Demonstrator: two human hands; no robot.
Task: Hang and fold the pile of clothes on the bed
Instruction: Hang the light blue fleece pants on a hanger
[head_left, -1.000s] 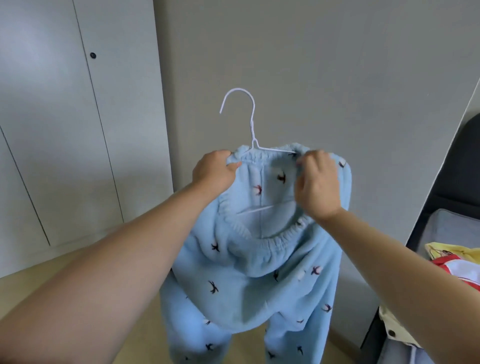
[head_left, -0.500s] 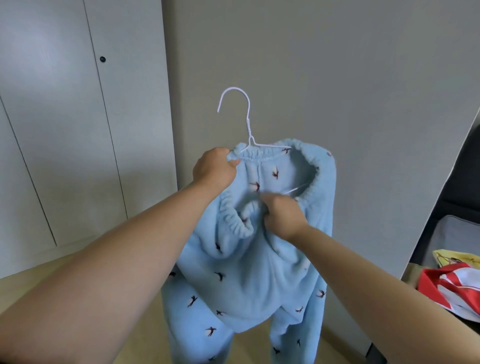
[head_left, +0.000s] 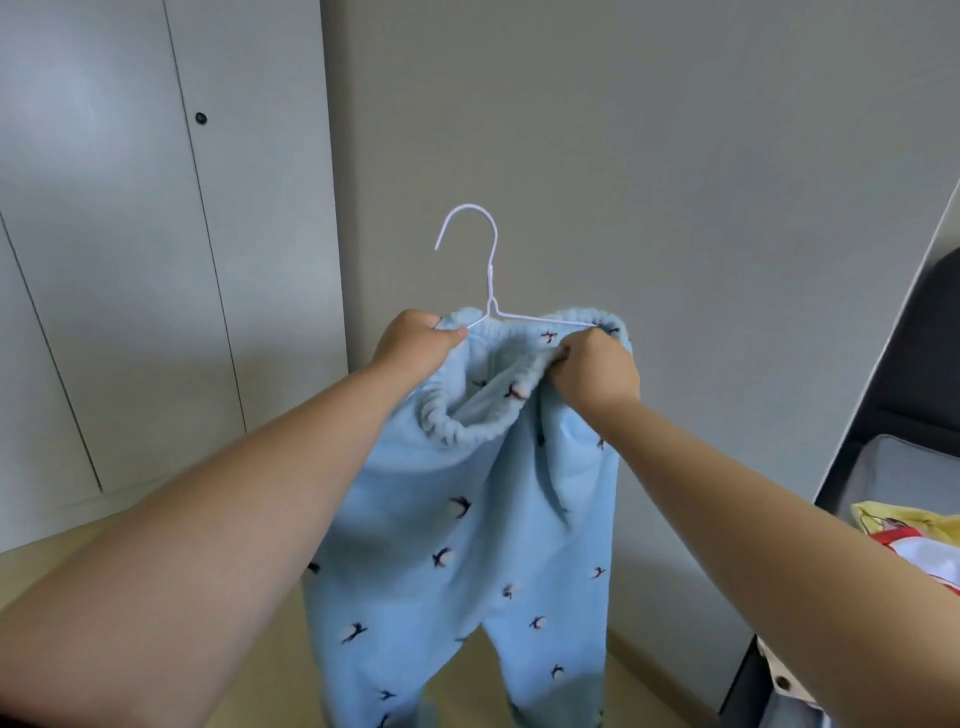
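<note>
My left hand gripped the hanger's end with the pants' waistband, my right hand pinched the waistband's other side, pants dangling before the wall — any slack grip, I judged, might let fleece slide off that thin wire.

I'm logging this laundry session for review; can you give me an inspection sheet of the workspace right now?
Surface: grey bed at right edge, partly in view.
Job's things: blue patterned trousers held up, white wire hanger set inside the waistband; yellow and red clothes on the bed.
Clutter: beige buttoned fabric at lower right.
Grippers: left hand grips waistband and hanger's left end; right hand pinches waistband at the right end.
Cables: nothing seen.
Surroundings: grey wall, wardrobe doors, wooden floor.
</note>
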